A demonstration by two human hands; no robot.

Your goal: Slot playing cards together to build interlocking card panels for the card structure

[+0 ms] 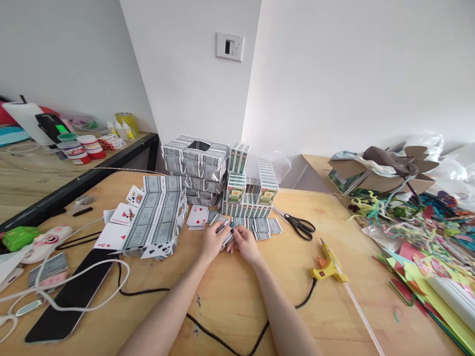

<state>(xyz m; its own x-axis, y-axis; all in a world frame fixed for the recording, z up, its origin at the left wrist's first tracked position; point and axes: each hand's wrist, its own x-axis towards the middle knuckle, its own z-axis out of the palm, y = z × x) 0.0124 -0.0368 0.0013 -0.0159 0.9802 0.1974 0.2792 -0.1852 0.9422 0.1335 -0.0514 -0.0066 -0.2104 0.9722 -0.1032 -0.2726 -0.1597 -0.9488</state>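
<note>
My left hand and my right hand meet over the middle of the table, fingers closed on a playing card between them. Its grey patterned back shows in part; the fingers cover the rest. Just beyond lie loose playing cards, face down, and a few face-up heart cards. To the left stands a long folded structure made of cards. Behind it rises a stack of box shapes built from cards. Green-and-white card packs are piled beside that stack.
Black-handled scissors and a yellow glue gun with a black cord lie on the right. A dark phone and white cable occupy the left. Coloured paper and craft scraps crowd the far right, near an open cardboard box.
</note>
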